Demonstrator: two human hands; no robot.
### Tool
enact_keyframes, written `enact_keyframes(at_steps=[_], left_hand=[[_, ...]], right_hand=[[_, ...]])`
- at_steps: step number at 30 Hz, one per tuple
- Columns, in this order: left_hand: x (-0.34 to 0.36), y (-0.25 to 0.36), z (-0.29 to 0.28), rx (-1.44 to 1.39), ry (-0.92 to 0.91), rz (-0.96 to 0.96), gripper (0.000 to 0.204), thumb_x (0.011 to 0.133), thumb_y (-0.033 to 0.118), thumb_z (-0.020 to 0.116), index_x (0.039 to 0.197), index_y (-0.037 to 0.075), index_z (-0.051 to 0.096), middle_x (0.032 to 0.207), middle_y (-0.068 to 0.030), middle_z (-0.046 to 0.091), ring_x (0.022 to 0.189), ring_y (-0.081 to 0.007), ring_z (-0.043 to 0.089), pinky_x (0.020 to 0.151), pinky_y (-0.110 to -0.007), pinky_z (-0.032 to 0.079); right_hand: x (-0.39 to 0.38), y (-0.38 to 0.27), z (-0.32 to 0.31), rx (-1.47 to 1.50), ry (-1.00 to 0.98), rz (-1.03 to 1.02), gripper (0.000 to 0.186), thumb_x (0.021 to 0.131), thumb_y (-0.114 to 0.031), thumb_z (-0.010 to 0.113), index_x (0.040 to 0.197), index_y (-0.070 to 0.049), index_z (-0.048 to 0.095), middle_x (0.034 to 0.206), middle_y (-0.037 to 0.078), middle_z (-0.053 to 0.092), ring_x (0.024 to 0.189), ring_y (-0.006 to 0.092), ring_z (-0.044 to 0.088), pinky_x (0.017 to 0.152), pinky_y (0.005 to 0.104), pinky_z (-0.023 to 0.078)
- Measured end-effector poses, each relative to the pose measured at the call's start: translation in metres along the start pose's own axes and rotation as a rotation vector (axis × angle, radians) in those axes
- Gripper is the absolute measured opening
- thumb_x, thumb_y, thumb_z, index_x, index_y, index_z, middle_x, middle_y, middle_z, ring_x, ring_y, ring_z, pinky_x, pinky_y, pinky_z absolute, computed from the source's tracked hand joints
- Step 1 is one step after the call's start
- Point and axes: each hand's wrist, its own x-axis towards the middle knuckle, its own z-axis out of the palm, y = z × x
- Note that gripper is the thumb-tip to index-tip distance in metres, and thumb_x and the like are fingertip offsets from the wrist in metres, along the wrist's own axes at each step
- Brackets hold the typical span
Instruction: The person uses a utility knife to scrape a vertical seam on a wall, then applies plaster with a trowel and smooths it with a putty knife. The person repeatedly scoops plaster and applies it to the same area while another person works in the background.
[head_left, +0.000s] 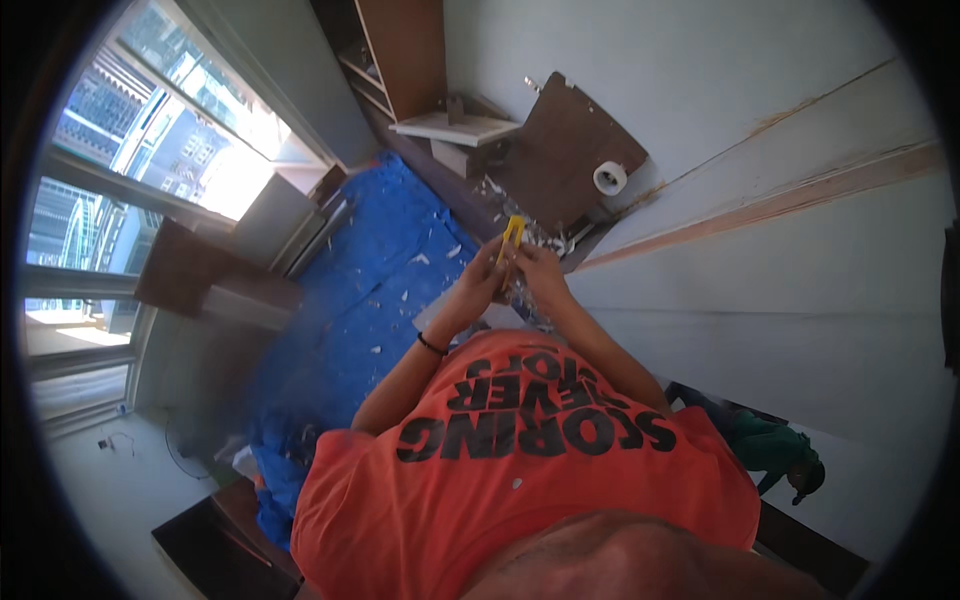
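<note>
A narrow yellow utility knife [514, 229] points away from me in front of my chest, held between both hands. My left hand [483, 277] is closed around its near part, with the fingers bent. From the other side my right hand [541, 272] closes on it, the fingertips and thumb meeting those of the left. My fingers hide the near end of the knife, and whether a blade sticks out is too small to tell. White scraps lie on the floor below and beyond my hands.
A blue tarp [375, 265] strewn with white scraps covers the floor to my left. Ahead, a brown board [570, 150] leans at the wall, a white tape roll [610, 179] at its edge. Loose panels [205, 270] stand by the windows. Another person [770, 447] in green is behind, at right.
</note>
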Motion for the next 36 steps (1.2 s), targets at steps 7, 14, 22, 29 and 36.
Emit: enact_keyframes(at_steps=[7, 14, 22, 29, 36], left_hand=[[-0.001, -0.017, 0.041, -0.084, -0.048, 0.03, 0.062, 0.109, 0.011, 0.045, 0.164, 0.014, 0.016, 0.102, -0.004, 0.06, 0.081, -0.0097, 0.057, 0.069, -0.023, 0.049], [-0.051, -0.094, 0.0, 0.249, 0.434, -0.105, 0.054, 0.103, 0.012, 0.06, 0.153, 0.007, 0.039, 0.089, -0.0058, 0.067, 0.066, -0.0123, 0.062, 0.059, -0.027, 0.052], [-0.206, -0.125, -0.051, 0.468, 0.975, -0.244, 0.036, 0.091, 0.007, 0.075, 0.125, 0.002, 0.065, 0.102, -0.006, 0.071, 0.086, -0.0127, 0.068, 0.079, -0.026, 0.054], [-0.153, -0.1, -0.112, 0.33, 0.876, -0.231, 0.03, 0.096, 0.016, 0.074, 0.118, -0.003, 0.067, 0.103, -0.0023, 0.068, 0.089, -0.0094, 0.062, 0.078, -0.028, 0.052], [-0.151, -0.184, -0.145, 0.239, 0.417, -0.51, 0.024, 0.106, 0.024, 0.056, 0.11, 0.003, 0.065, 0.093, -0.0038, 0.066, 0.088, -0.0121, 0.062, 0.072, -0.03, 0.052]], right_hand=[[-0.012, -0.011, -0.043, 0.085, -0.112, 0.188, 0.031, 0.1, -0.027, 0.07, 0.111, 0.001, 0.071, 0.086, 0.001, 0.068, 0.069, 0.0085, 0.056, 0.062, 0.0252, 0.048], [-0.02, 0.006, -0.126, -0.298, -0.034, 0.03, 0.035, 0.101, -0.024, 0.067, 0.129, -0.003, 0.065, 0.116, 0.006, 0.072, 0.106, 0.0124, 0.064, 0.093, 0.0277, 0.049], [-0.075, 0.075, -0.273, -0.49, 0.241, 0.38, 0.033, 0.099, -0.021, 0.07, 0.124, 0.0, 0.066, 0.111, 0.008, 0.073, 0.095, 0.0127, 0.066, 0.084, 0.0258, 0.052], [-0.19, 0.225, -0.335, -0.516, 0.333, 0.722, 0.025, 0.097, -0.021, 0.071, 0.109, 0.001, 0.069, 0.098, 0.008, 0.074, 0.087, 0.0149, 0.069, 0.078, 0.028, 0.054], [-0.222, 0.229, -0.275, -0.545, 0.392, 0.845, 0.028, 0.099, -0.027, 0.067, 0.096, 0.001, 0.067, 0.082, 0.009, 0.073, 0.072, 0.0165, 0.069, 0.067, 0.031, 0.052]])
